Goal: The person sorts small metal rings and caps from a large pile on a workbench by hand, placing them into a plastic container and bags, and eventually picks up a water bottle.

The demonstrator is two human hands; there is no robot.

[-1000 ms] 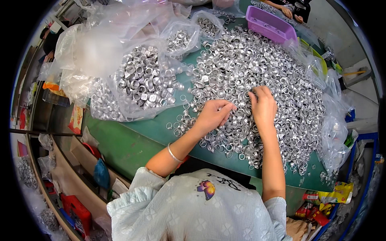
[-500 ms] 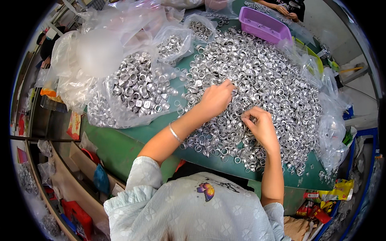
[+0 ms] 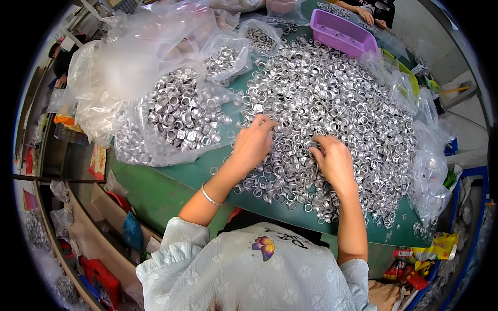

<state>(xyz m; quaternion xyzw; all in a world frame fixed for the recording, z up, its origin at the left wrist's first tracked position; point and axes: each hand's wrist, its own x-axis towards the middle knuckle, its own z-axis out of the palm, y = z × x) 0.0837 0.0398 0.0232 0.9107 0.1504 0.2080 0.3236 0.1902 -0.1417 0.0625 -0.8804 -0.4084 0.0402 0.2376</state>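
A wide heap of silver metal rings covers much of the green table in front of me. My left hand, a bangle on its wrist, is over the heap's left side. Its fingers are bent together towards the rings; whatever their tips pinch is too small to make out. Above the middle of the heap, my right hand curves downward, thumb and forefinger parted, no ring visible between them. Left of my left hand, a clear plastic bag lies spread with more chunky silver rings in it.
A purple plastic basket stands at the heap's far edge, near another person's hands. Smaller bags of rings lie at the back left. Crumpled clear plastic lines the right edge. Snack packets sit at the lower right.
My left hand has drawn back leftward from the middle of the heap to its left side. My right hand has stayed nearly in place, its thumb and forefinger slightly shifted.
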